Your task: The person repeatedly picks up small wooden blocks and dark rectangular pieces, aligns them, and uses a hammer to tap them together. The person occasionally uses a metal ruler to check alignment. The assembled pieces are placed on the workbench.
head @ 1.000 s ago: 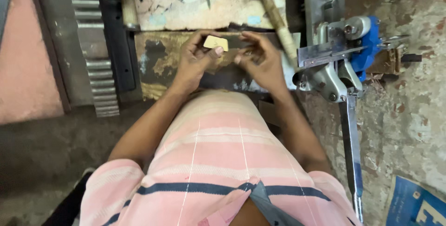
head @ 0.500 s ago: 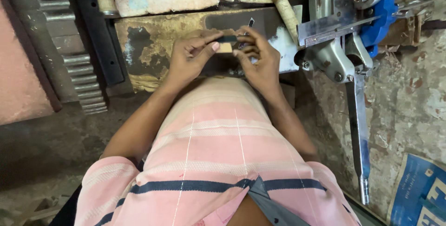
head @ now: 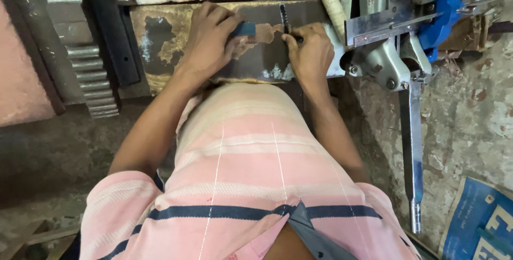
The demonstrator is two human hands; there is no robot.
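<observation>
Carefully, the left hand (head: 209, 38) pinches a small blue-tipped piece (head: 255, 30) on the worn surface (head: 155, 35); the right hand (head: 310, 51) grips a thin dark tool (head: 284, 19), best kept steady.

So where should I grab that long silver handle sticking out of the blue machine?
Probably at the free lower end of the long silver handle, near its rounded tip, coming from the open floor side. It hangs clear of the blue machine there, while its top is crowded by bolts and brackets.
</observation>
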